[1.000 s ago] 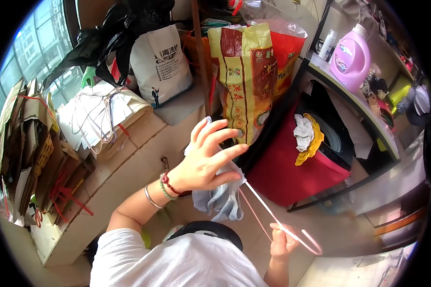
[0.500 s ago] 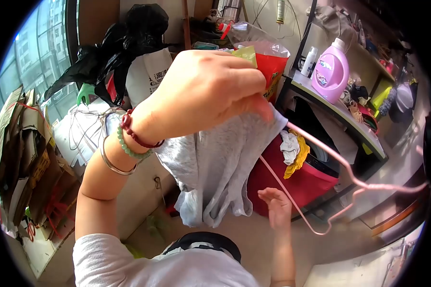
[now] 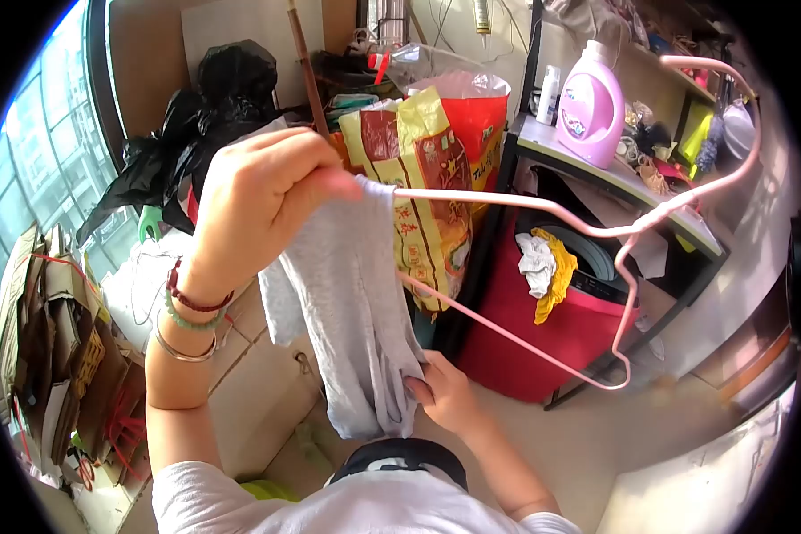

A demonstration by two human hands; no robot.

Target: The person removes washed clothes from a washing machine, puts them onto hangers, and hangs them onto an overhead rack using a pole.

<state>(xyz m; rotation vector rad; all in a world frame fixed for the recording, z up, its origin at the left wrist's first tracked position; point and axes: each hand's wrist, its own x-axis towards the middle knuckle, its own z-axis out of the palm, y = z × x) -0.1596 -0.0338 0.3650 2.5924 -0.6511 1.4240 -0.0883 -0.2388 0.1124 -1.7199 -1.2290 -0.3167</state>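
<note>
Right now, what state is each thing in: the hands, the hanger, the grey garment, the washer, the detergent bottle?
Left hand: raised, pinching the garment's top at the hanger's end.
Right hand: low, gripping the garment's bottom.
Pink hanger: in the air, hook pointing away.
Grey garment: hanging down from the hanger's end.
Washer: open, white and yellow cloths at its mouth.
Detergent bottle: upright, capped, on the shelf.

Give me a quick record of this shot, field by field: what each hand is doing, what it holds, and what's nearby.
left hand: raised, pinching the top of a grey garment at one end of a pink hanger
right hand: lower, gripping the garment's hanging end
hanger: wire, hook pointing up right
nearby: red washing machine, pink detergent bottle on shelf, yellow-red sack
</note>
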